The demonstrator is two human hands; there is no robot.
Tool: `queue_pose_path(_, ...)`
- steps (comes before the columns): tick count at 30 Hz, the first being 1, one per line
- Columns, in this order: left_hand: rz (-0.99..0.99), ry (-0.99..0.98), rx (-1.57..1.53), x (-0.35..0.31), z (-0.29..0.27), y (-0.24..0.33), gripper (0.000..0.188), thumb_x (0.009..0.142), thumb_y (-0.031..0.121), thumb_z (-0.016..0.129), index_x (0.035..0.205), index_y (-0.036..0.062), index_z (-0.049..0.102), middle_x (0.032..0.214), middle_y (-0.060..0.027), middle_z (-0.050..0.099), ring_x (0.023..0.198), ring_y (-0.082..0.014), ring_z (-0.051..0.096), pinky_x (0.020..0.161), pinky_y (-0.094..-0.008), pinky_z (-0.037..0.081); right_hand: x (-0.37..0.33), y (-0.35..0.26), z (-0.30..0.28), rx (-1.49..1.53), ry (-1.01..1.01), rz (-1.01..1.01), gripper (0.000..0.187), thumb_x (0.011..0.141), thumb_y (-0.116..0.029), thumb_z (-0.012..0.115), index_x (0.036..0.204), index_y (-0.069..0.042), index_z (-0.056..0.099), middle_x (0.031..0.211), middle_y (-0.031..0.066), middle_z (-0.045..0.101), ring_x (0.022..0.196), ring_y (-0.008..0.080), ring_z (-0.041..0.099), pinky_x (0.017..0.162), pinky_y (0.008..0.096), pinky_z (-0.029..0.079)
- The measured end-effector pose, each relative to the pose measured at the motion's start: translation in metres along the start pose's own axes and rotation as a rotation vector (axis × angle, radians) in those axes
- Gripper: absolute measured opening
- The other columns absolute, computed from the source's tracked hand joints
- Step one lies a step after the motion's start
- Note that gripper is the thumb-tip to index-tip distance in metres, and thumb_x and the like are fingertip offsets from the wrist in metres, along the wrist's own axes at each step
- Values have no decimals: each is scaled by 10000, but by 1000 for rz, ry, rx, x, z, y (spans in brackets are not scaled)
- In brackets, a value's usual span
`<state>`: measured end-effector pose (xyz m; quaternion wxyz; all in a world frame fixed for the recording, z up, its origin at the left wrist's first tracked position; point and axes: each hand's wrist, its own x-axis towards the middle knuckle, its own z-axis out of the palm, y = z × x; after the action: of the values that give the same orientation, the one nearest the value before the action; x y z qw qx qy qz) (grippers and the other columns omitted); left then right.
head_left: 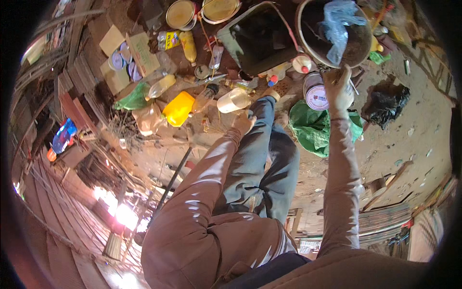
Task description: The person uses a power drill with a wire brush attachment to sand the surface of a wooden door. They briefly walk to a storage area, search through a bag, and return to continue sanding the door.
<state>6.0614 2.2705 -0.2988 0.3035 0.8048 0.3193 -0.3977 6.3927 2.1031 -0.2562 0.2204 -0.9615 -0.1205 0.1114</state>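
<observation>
While the right arm stretched long and straight up toward one o'clock, the right hand [338, 89] sat at the near rim of the big round metal basin [308, 41], fingers curled in narrow on a thin stick-like tool [353, 87], though exactly how tight that grip was I could not tell. A pale blue plastic bag [338, 24] lay crumpled inside the basin. Just at nine o'clock of that hand stood a white tin with a printed lid [315, 92], touching the wrist side, and below it spread a green plastic sheet [313, 127] on the dirt.

Over on the other side, the left arm bent across the raised knee, and the left hand [243, 123] hovered loosely curled, holding nothing, just under a clear plastic jar [234, 100] lying on its side at twelve o'clock of it. A yellow jug [178, 109] lay at nine o'clock of that jar, and a black bag [387, 103] lay well apart at three o'clock.
</observation>
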Motion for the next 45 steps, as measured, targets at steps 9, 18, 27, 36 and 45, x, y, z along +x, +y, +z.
queue_pose_path(9, -248, 244, -376, 17, 22, -2, 419, 815, 374, 668, 1087, 59, 620, 1014, -177, 648, 936, -357, 622, 814, -421, 493, 84, 30, 111, -132, -66, -177, 699, 759, -404, 697, 1313, -111, 387, 993, 170, 657, 803, 378, 648, 696, 478, 505)
queue_pose_path(18, 87, 713, -638, 195, -101, 59, 264, 858, 216, 637, 1073, 64, 648, 953, -117, 694, 895, -222, 668, 814, -325, 508, 64, 56, 156, -223, -48, -53, 747, 832, -491, 573, 1383, -52, 325, 1085, 254, 625, 900, 405, 637, 752, 469, 500)
queue_pose_path(27, 218, 312, 205, 360, -64, 110, 1043, 635, 500, 756, 1464, 112, 256, 1493, -199, 277, 1371, -381, 276, 1105, -529, 239, 65, 76, 166, -348, -82, -15, 626, 884, -495, 514, 1375, -117, 419, 1082, 207, 650, 894, 400, 650, 729, 472, 521)
queue_pose_path(36, 249, 493, 247, 460, 45, 124, 450, 912, 237, 432, 1358, 184, 439, 1364, -197, 426, 1243, -446, 389, 979, -699, 293, 69, 56, 160, -275, -143, 24, 627, 914, -492, 476, 1384, -88, 383, 1179, 202, 611, 1018, 390, 614, 802, 456, 501)
queue_pose_path(45, 706, 660, 392, 414, 20, 89, 393, 917, 269, 415, 1255, 107, 531, 1301, -146, 491, 1181, -414, 453, 957, -694, 326, 71, 59, 155, -295, -156, 22, 595, 922, -490, 461, 1381, -117, 393, 1171, 185, 620, 1006, 378, 624, 782, 443, 515)
